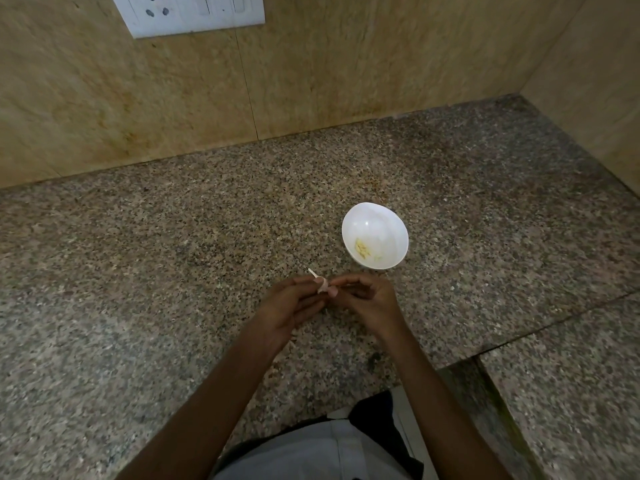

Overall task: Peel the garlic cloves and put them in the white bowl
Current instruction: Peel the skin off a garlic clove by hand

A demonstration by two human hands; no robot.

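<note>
Bowl: The white bowl (372,220) stands upright on the granite counter (138,258), beyond my hands and a little to their right, apart from both.
In the bowl: A small patch of yellowish bits (362,250) lies low on the inner wall, with a fainter pale-green fleck (378,258) just right of it. I cannot tell what these bits are.
Left hand: My left hand (294,304) reaches in from the lower left with its fingers loosely bent and pointing right. Its fingertips pinch the left side of the garlic clove (323,286).
Clove: It is small and pale pinkish. A thin white strip of skin (312,272) sticks up and to the left from it, clear of my fingers.
Right hand: My right hand (369,297) is curled, fingers bent in toward the left, and its thumb and fingertips pinch the clove's right side.
Clove and hands: The clove sits exactly where the two sets of fingertips meet, gripped from both sides. I cannot tell whether my hands rest on the counter or hang just over it.
Clove and bowl: The clove is outside the bowl, nearer to me and to its left, not touching the rim.
Surroundings: A white switch plate (194,13) is fixed on the tan wall tiles (381,64) at upper left. The tiles rise behind the counter and turn the corner at far right.
</note>
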